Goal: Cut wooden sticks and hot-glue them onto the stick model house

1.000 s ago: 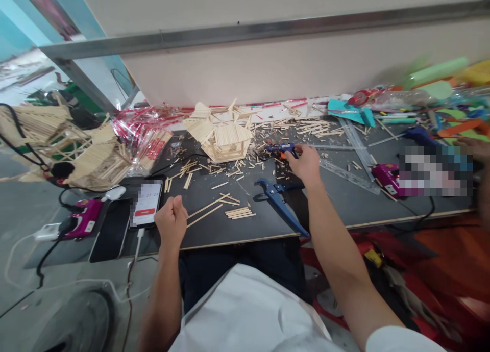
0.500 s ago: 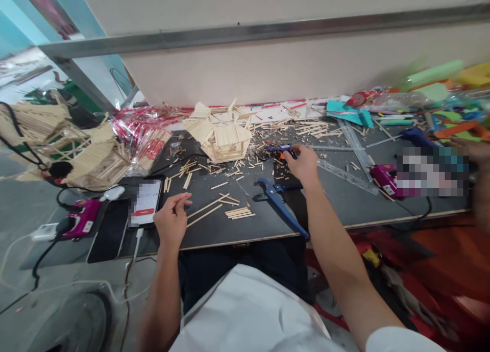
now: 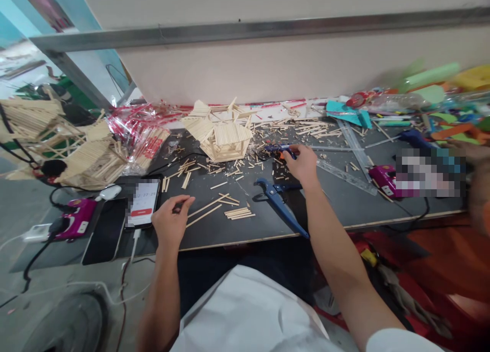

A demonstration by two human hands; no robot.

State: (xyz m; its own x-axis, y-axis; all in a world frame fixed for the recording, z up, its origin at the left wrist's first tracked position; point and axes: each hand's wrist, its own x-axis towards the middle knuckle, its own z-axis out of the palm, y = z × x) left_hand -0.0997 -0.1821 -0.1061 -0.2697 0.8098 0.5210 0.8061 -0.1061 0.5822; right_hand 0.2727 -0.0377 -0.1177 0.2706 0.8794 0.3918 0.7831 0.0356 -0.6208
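My right hand (image 3: 304,163) reaches across the dark table (image 3: 344,204) and grips the blue glue gun (image 3: 277,149), which lies among wood offcuts. Just in front of it lie blue cutting pliers (image 3: 279,199). My left hand (image 3: 172,222) hovers near the table's front edge, thumb and forefinger pinched at the near end of two long thin sticks (image 3: 206,211). A short stack of cut sticks (image 3: 239,213) lies to their right. A small stick-built house (image 3: 227,140) stands behind.
A phone (image 3: 143,204) lies left of my left hand, with a pink tool (image 3: 76,224) and cables further left. Larger stick models (image 3: 57,143) and red-wrapped stick packs (image 3: 141,135) are at the left. Rulers (image 3: 348,176), another pink tool (image 3: 385,177) and coloured clutter fill the right.
My left hand went from a loose fist to a pinch and moved right to the ends of the long sticks. My right hand stayed on the glue gun.
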